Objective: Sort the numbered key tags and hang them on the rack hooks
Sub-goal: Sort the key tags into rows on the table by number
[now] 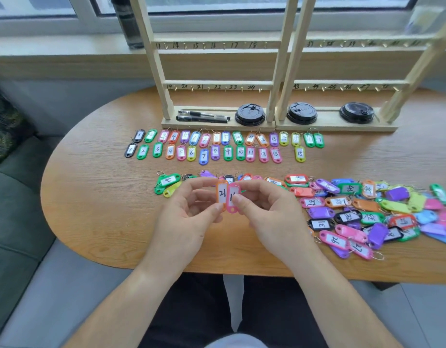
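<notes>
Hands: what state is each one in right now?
Left hand: pinches the orange tag marked 21.
Right hand: pinches the pink tag, number partly hidden.

A wooden table (91,197) with a rounded end fills the middle, its curved edge sweeping from 9 o'clock round to 6. At 12 o'clock a window (41,3) with pale frames lets in soft daylight, which falls evenly on the tabletop. Below it a broad light sill (53,46) runs across, above a grey wall (66,96) at 10 o'clock. A grey-green sofa (13,197) sits at 9 o'clock, with a dark patterned cushion (3,121) on it. Pale floor (422,312) shows at 4 o'clock.
</notes>
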